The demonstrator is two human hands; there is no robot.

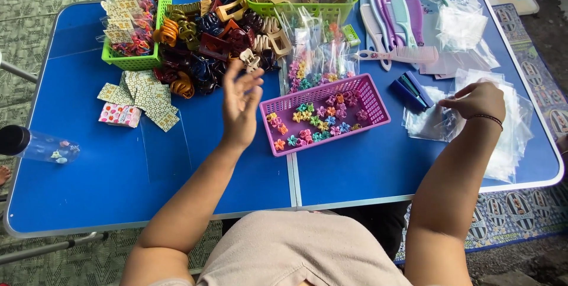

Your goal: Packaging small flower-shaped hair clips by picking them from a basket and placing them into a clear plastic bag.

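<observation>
Left hand: the left hand [241, 105] is raised above the middle of the bench [148, 173], fingers spread and empty, a little blurred, just left of the pink basket [373, 99].
Right hand: the right hand [476, 101] rests on the pile of clear bags [509, 144] near the right edge, fingertips pinched on the top bag; how many layers it has caught cannot be told.
Bag risk: the clear bags look thin and slippery and overlap loosely, so a pinch may lift several at once or drag the pile toward the right edge and off it.
Basket contents: small flower clips [316, 121] in many colours lie loose in the pink basket, which sits at the centre seam of the bench.
Basket risk: the basket looks light and shallow; a knock from the left hand, or from the right forearm passing beside it, could tip it and scatter clips across the bench.
Clip risk: the clips are tiny, so a careless grab may drop some beside the basket or onto the ground.
Back pile: large claw clips [207, 43] are heaped loose toward the far edge between two green baskets [133, 58]; a reach over them could roll some down.
Stapler: a blue stapler [412, 89] lies between the pink basket and the bags, partly on the plastic, and could snag a bag that is pulled.
Bottle: a clear bottle [41, 146] lies on its side at the left edge and may roll off if the bench is jolted.
</observation>
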